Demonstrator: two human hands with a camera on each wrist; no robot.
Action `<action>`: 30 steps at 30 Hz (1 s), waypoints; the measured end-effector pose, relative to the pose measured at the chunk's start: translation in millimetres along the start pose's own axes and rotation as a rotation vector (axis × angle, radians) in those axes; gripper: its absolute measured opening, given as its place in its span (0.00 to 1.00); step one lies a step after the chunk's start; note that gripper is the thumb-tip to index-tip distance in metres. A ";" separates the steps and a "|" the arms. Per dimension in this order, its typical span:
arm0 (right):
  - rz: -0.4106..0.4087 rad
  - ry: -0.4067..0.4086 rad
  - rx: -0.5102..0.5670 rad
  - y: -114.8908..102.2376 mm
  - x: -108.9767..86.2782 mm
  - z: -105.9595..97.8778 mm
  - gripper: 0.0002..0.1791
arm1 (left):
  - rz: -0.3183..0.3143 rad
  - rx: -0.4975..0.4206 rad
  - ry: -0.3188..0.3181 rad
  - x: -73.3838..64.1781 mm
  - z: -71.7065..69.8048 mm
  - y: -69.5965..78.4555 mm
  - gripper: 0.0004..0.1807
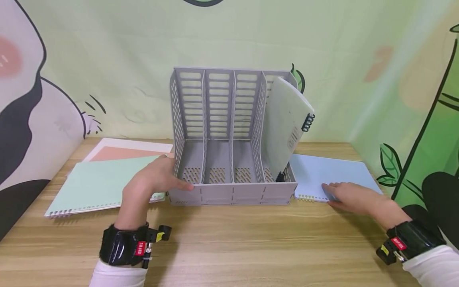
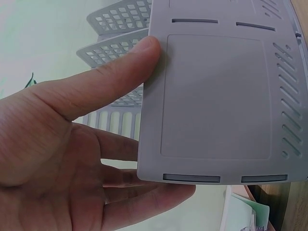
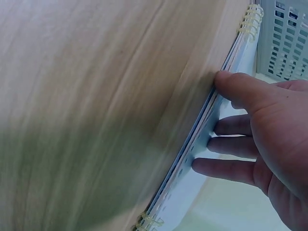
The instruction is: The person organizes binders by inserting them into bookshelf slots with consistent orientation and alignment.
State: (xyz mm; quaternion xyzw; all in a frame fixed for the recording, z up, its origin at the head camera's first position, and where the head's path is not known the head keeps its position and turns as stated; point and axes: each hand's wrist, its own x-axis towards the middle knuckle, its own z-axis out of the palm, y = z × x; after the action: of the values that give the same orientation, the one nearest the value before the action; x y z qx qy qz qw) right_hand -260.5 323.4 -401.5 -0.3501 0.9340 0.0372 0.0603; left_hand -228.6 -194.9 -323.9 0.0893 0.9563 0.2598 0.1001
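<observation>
A grey desktop file rack [image 1: 233,193] with slatted compartments stands mid-table. My left hand [image 1: 152,175] holds its front left corner, thumb [image 2: 147,50] on the front panel and the other fingers round the side. A pale spiral notebook [image 1: 287,123] leans upright in the rack's rightmost compartment, its black coil facing forward. To the right of the rack, a blue spiral notebook [image 1: 330,175] lies flat on the table. My right hand [image 1: 353,196] rests on its near edge. In the right wrist view, the extended fingers [image 3: 226,168] touch the cover while the thumb meets the coil-side edge.
Left of the rack lies a green spiral notebook [image 1: 100,183], overlapping a pink and white one [image 1: 122,151] behind it. All stand on a wooden table [image 1: 229,247], with a printed cloth backdrop [image 1: 143,59] behind. Each wrist wears a black strap [image 1: 123,245] with a small camera.
</observation>
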 end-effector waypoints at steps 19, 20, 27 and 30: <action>-0.028 0.222 -0.164 -3.9 4.7 17.3 0.16 | 0.013 -0.017 0.000 0.2 0.3 -1.5 0.62; -0.023 0.231 -0.173 -4.8 4.9 17.1 0.16 | 0.015 -0.016 0.001 0.1 0.2 -1.8 0.63; 0.060 0.238 -0.207 -15.9 7.0 9.5 0.15 | -0.009 0.000 -0.009 0.3 -0.1 -2.3 0.61; 0.078 0.249 -0.200 -19.1 7.8 4.5 0.16 | -0.017 0.007 -0.012 0.8 0.0 -2.6 0.62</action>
State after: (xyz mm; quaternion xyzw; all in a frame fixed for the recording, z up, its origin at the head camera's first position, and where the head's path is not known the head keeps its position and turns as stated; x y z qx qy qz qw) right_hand -253.4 304.5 -407.6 -0.3197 0.9388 0.0888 -0.0926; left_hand -229.8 -197.0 -325.3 0.0832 0.9573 0.2551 0.1079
